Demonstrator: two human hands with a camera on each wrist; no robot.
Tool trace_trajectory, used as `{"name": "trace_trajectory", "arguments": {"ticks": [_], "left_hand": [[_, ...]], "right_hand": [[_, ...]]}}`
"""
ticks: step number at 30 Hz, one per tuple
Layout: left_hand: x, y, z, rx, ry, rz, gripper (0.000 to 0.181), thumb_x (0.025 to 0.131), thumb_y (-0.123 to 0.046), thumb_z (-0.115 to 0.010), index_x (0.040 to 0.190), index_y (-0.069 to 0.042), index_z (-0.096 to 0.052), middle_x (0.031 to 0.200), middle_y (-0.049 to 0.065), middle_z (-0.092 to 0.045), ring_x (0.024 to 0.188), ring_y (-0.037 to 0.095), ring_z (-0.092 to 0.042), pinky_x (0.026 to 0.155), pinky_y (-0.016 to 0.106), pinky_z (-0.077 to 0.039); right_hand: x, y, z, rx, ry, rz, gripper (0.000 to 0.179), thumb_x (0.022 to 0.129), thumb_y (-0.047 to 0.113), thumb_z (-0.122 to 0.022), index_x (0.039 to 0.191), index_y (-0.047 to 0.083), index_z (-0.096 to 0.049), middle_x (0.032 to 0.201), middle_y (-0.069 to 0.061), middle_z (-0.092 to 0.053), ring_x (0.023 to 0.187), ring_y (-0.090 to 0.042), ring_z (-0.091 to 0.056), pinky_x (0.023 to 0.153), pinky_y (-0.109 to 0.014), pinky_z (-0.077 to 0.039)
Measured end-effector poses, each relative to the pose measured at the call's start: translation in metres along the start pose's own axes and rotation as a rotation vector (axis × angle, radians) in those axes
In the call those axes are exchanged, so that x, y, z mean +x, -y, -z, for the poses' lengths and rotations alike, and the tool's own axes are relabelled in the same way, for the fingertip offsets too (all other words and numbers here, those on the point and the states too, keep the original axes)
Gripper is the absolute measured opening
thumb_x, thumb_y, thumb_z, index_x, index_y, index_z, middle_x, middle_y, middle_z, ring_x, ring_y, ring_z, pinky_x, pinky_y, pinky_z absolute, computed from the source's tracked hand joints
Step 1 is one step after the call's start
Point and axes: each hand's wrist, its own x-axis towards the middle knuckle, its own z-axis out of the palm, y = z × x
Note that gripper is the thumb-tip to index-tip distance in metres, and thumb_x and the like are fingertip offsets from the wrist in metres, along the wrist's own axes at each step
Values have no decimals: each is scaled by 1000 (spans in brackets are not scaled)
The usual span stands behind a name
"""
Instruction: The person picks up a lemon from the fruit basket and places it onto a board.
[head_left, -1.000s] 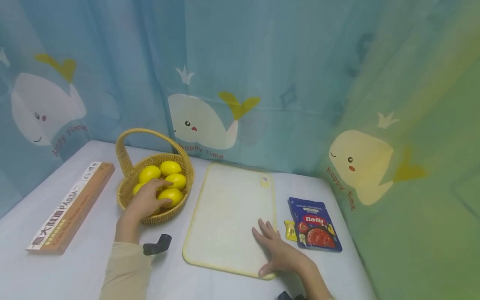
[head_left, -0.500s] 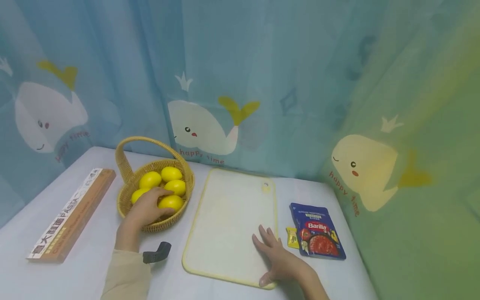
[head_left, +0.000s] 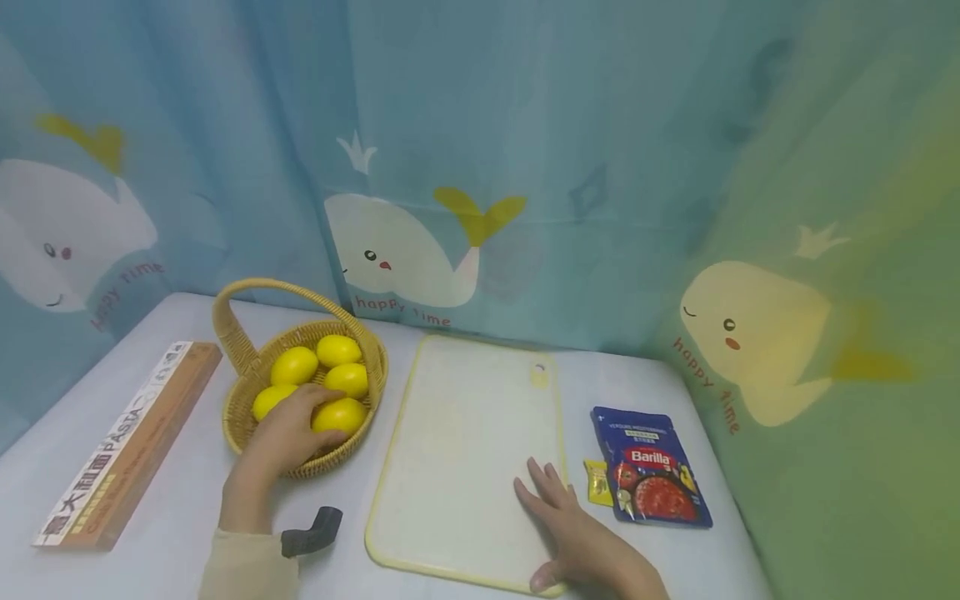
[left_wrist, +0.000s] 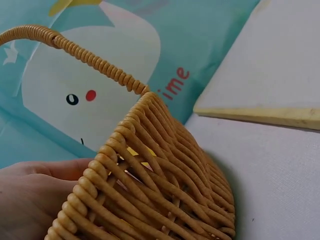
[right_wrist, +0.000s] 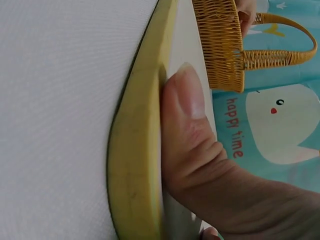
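In the head view my left hand reaches into a wicker basket that holds several yellow lemons. Its thumb and fingers curl round the nearest lemon, thumb on the near side. The left wrist view shows the basket's woven side hiding most of that hand. My right hand lies with spread fingers on the lower right corner of a white cutting board with a yellow rim. Up close in the right wrist view, the thumb rests on the board beside its yellow edge.
A long pasta box lies left of the basket. To the right of the board are a blue Barilla sauce pouch and a small yellow packet. A whale-printed curtain hangs behind the white table.
The left hand has sunk slightly, its thumb shifting to the near side of the lemon. The right hand stays on the board. The head view has shifted a little.
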Motion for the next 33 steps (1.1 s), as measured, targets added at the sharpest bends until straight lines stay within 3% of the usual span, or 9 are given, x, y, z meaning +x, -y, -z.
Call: {"name": "trace_trajectory", "arguments": {"ticks": [8, 13, 21, 29, 33], "left_hand": [[4, -6, 3, 11, -49, -25, 56, 81, -29, -75, 130, -10, -56, 136, 16, -52, 125, 39, -47, 103, 59, -38], [11, -6, 2, 13, -34, -22, 56, 82, -30, -73, 131, -9, -55, 136, 16, -52, 125, 38, -47, 104, 58, -37], [17, -4, 2, 9, -20, -13, 56, 81, -29, -74, 131, -9, -56, 138, 16, -50, 127, 39, -45, 105, 58, -36], [11, -1, 1, -5, -15, 0, 56, 81, -29, -74, 131, -10, -56, 138, 15, -50, 128, 39, -45, 106, 58, -35], [0, -2, 1, 11, -17, 9, 56, 81, -30, -74, 130, -11, -56, 137, 15, -51, 126, 38, -46, 104, 58, -37]], "right_hand": [[3, 1, 9, 6, -9, -20, 114, 55, 52, -76, 150, 15, -26, 160, -13, 0, 144, -43, 4, 110, -64, -7], [6, -2, 10, 3, -7, 9, 115, 55, 50, -78, 149, 10, -27, 159, -19, -1, 143, -47, 3, 110, -64, -6], [11, -6, 7, 6, -16, 14, 115, 54, 51, -78, 149, 11, -27, 159, -18, -2, 143, -47, 3, 109, -67, -7], [11, -7, 3, 2, -5, 22, 115, 55, 52, -77, 150, 11, -27, 159, -19, -3, 143, -47, 3, 109, -67, -8], [3, -1, 1, 9, 23, -14, 115, 55, 53, -78, 150, 12, -27, 159, -20, -4, 141, -50, 1, 106, -70, -18]]}}
